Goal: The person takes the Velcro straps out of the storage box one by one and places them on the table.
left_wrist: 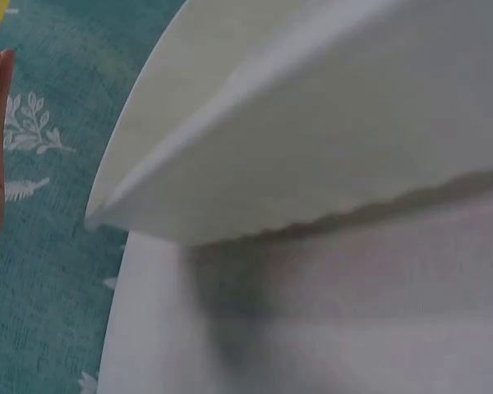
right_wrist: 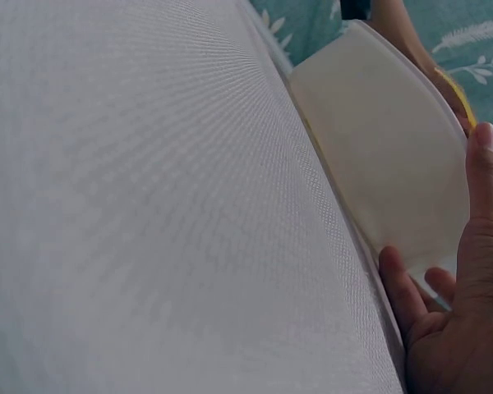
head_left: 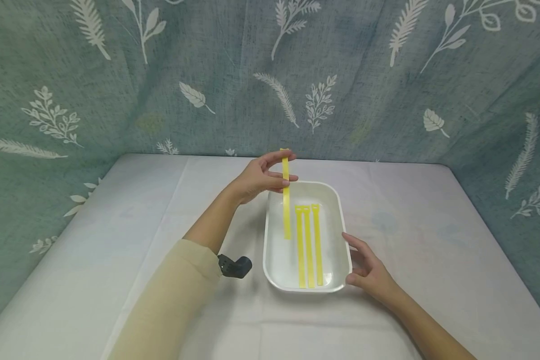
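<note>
"Yellow strap [head_left: 286,215]: that's what the left hand [head_left: 258,177] is pinching, thumb and fingertips, above the white tray [head_left: 276,262]."

"Is its lower end touching the bottom?"

"It's hanging over the inside; whether it's touching, I can't tell. The fingers are covering parts of its upper length, too."

"And the right hand [head_left: 372,274]?"

"Its fingers are resting loosely spread against the tray's outer right side, towards the near corner, some partly hiding behind others."

"Three slotted straps [head_left: 308,245] are lying lengthwise in there, two of them close together."

"From the left wrist, only a bit of yellow is showing in the corner; the edge is cutting off the hand, and the tray's blurred wall is filling much of the view."
</note>
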### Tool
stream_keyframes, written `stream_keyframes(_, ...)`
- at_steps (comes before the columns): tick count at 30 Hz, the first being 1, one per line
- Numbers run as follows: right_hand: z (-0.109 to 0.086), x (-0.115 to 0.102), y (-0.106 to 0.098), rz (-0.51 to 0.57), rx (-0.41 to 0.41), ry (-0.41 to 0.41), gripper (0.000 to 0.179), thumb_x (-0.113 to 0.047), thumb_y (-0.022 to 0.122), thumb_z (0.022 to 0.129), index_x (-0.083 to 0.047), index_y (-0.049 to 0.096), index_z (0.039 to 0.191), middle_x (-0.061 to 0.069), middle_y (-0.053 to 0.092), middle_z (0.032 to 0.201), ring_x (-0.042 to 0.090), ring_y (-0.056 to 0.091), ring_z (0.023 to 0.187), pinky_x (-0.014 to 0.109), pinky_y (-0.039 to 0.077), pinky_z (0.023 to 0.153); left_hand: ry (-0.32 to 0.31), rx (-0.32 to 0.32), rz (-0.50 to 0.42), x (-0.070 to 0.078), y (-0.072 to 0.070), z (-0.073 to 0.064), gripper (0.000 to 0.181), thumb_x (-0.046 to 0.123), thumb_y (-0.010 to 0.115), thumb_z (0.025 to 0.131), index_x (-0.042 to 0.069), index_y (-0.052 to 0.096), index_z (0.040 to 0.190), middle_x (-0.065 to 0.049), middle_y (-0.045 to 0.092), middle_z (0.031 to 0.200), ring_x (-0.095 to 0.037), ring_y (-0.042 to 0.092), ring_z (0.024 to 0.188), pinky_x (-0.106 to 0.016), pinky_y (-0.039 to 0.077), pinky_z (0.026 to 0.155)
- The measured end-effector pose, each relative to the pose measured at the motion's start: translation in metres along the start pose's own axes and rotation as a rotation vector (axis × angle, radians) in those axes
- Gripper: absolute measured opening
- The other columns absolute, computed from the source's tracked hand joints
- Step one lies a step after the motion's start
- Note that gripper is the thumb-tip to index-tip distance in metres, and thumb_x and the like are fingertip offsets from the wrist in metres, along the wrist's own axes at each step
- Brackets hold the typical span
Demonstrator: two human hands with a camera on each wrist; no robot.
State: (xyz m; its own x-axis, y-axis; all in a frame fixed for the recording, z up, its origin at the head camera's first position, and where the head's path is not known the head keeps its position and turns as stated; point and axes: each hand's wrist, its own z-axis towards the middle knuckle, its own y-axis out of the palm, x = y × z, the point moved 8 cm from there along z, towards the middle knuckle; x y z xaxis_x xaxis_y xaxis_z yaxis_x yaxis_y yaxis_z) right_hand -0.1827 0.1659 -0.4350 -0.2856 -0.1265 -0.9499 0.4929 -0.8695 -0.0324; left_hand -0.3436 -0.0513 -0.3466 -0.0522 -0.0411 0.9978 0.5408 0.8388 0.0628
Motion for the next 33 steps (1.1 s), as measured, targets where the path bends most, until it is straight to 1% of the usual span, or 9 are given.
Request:
stream_keyframes(5, 0.0, 0.0, 0.0, 0.002, 0.006, -0.004, 0.078, -0.018, 0.068, 0.087, -0.001, 0.022, 0.148, 0.014, 0.038, 0.141, 0.015, 0.056, 0.117, 0.039, 0.057, 0.073, -0.011, 0.026, 0.026, 0.001, -0.014, -0.012, 0.068, -0.007, 0.067, 0.082, 0.017, 0.042, 0.142, 0.001, 0.042, 0.146, -0.023, 0.062, 0.112, -0.035, 0.056, 0.078)
stream_keyframes(9, -0.001, -0.001, -0.001, 0.005, 0.007, -0.011, 0.079, -0.02, 0.068, 0.087, 0.0, 0.022, 0.148, 0.017, 0.037, 0.142, 0.015, 0.056, 0.117, 0.04, 0.057, 0.073, -0.015, 0.039, 0.07, 0.002, -0.023, -0.023, 0.071, -0.004, 0.069, 0.081, 0.017, 0.041, 0.143, -0.001, 0.04, 0.148, -0.022, 0.063, 0.111, -0.036, 0.056, 0.078)
stream_keyframes(14, -0.001, 0.0, -0.001, 0.0, 0.007, 0.003, 0.079, -0.02, 0.068, 0.087, -0.001, 0.022, 0.148, 0.016, 0.035, 0.143, 0.015, 0.057, 0.115, 0.039, 0.057, 0.072, -0.013, 0.022, 0.094, -0.001, -0.032, -0.037, 0.073, -0.007, 0.067, 0.081, 0.016, 0.038, 0.145, -0.002, 0.037, 0.15, -0.022, 0.063, 0.111, -0.034, 0.056, 0.078)
stream_keyframes(18, 0.0, 0.0, -0.001, 0.003, 0.002, 0.017, 0.079, -0.02, 0.068, 0.087, -0.002, 0.021, 0.148, 0.029, 0.031, 0.142, 0.017, 0.059, 0.113, 0.04, 0.057, 0.073, -0.017, 0.001, 0.115, -0.005, -0.036, -0.048, 0.075, -0.01, 0.065, 0.082, 0.015, 0.035, 0.146, -0.001, 0.036, 0.151, -0.021, 0.063, 0.11, -0.033, 0.056, 0.078)
stream_keyframes(21, 0.0, 0.0, -0.001, 0.002, 0.004, 0.027, 0.079, -0.02, 0.068, 0.087, -0.003, 0.021, 0.148, 0.039, 0.026, 0.139, 0.019, 0.061, 0.11, 0.04, 0.057, 0.073, -0.018, -0.008, 0.137, -0.01, -0.039, -0.055, 0.075, -0.009, 0.064, 0.082, 0.016, 0.035, 0.147, 0.0, 0.036, 0.151, -0.019, 0.064, 0.108, -0.032, 0.056, 0.077)
stream_keyframes(23, 0.001, 0.001, -0.001, -0.001, 0.006, 0.034, 0.079, -0.019, 0.068, 0.087, -0.004, 0.022, 0.149, 0.042, 0.025, 0.137, 0.019, 0.063, 0.107, 0.04, 0.057, 0.073, -0.02, -0.012, 0.132, -0.014, -0.042, -0.061, 0.076, -0.008, 0.065, 0.082, 0.016, 0.035, 0.147, 0.0, 0.037, 0.15, -0.019, 0.064, 0.108, -0.032, 0.057, 0.076)
stream_keyframes(27, 0.001, 0.002, -0.002, -0.011, 0.005, 0.036, 0.078, -0.019, 0.068, 0.087, -0.004, 0.022, 0.149, 0.043, 0.025, 0.137, 0.019, 0.063, 0.107, 0.04, 0.057, 0.073, -0.022, -0.019, 0.134, -0.024, -0.049, -0.072, 0.076, -0.005, 0.067, 0.082, 0.015, 0.034, 0.147, -0.001, 0.036, 0.151, -0.017, 0.065, 0.106, -0.03, 0.056, 0.076)
stream_keyframes(31, 0.0, 0.002, -0.001, -0.017, 0.001, 0.034, 0.078, -0.019, 0.068, 0.088, -0.004, 0.022, 0.149, 0.041, 0.022, 0.139, 0.016, 0.061, 0.11, 0.041, 0.057, 0.073, -0.05, -0.042, 0.172, -0.037, -0.049, -0.079, 0.077, -0.002, 0.069, 0.081, 0.015, 0.034, 0.147, 0.0, 0.035, 0.151, -0.018, 0.065, 0.106, -0.032, 0.056, 0.076)
stream_keyframes(33, 0.0, 0.002, -0.001, -0.016, -0.001, 0.03, 0.078, -0.019, 0.068, 0.088, -0.005, 0.022, 0.149, 0.041, 0.022, 0.14, 0.016, 0.061, 0.111, 0.041, 0.057, 0.073, -0.07, -0.059, 0.194, -0.044, -0.048, -0.081, 0.077, -0.001, 0.07, 0.081, 0.017, 0.036, 0.147, 0.002, 0.035, 0.151, -0.021, 0.064, 0.108, -0.034, 0.056, 0.076)
